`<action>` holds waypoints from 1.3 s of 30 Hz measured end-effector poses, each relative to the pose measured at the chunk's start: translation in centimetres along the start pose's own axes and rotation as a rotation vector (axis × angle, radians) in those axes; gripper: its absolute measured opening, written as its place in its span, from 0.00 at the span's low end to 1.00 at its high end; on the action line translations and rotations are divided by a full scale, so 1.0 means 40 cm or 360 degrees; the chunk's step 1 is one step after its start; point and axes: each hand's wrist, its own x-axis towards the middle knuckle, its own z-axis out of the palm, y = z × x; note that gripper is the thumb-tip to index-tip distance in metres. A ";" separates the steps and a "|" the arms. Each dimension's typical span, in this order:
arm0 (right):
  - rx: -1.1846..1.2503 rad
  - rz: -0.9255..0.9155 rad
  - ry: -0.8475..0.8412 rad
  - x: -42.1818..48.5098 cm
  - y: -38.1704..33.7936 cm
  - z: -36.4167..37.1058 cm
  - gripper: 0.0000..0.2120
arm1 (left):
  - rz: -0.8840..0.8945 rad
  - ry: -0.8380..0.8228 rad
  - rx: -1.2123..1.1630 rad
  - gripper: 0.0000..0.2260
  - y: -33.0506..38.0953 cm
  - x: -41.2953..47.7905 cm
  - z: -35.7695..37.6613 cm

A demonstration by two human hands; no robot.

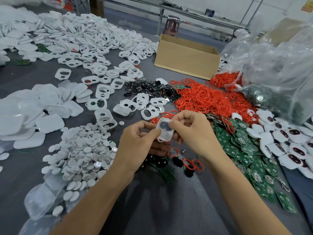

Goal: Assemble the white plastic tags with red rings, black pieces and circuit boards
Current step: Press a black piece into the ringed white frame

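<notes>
Glossy white plastic tag (164, 131), matt grey cloth table (42, 77), brown cardboard box (186, 60), clear crinkled plastic bag (271, 53)

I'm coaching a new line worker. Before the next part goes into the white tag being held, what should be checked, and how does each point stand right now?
1. White plastic tag shell gripped by both the left hand and the right hand: ok.
2. Black oval piece lying inside the shell: ok.
3. That piece pressed fully home: cannot tell.
4. Pile of red plastic rings stocked beyond the hands: ok.
5. A ring already fitted in the shell: cannot tell.
6. Heap of green circuit boards stocked beside the right hand: ok.
</notes>
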 end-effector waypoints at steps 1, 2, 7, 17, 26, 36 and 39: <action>0.0011 -0.0001 -0.0005 0.001 0.001 0.001 0.07 | -0.0005 0.0008 0.0004 0.03 -0.001 0.001 0.001; 0.0023 -0.0001 -0.0011 0.001 0.001 0.001 0.07 | -0.0010 0.0016 0.0010 0.02 -0.003 0.002 0.001; 0.0246 0.0007 -0.0134 0.000 0.004 0.004 0.02 | 0.0009 0.0057 0.0035 0.01 -0.010 0.002 0.001; 0.0369 0.0004 -0.0246 0.001 0.005 0.003 0.10 | -0.0023 0.0023 -0.0031 0.12 -0.008 0.006 -0.005; 0.0213 -0.0065 -0.0268 -0.001 0.008 0.012 0.11 | -0.0052 -0.0112 -0.0121 0.15 -0.010 0.006 -0.009; 0.0378 -0.0107 -0.0336 0.003 0.013 -0.003 0.13 | 0.0094 -0.0229 -0.0013 0.27 -0.011 0.011 -0.025; 0.0404 -0.0125 -0.0318 0.005 0.014 -0.002 0.12 | 0.0065 -0.0213 -0.0057 0.26 -0.003 0.008 -0.024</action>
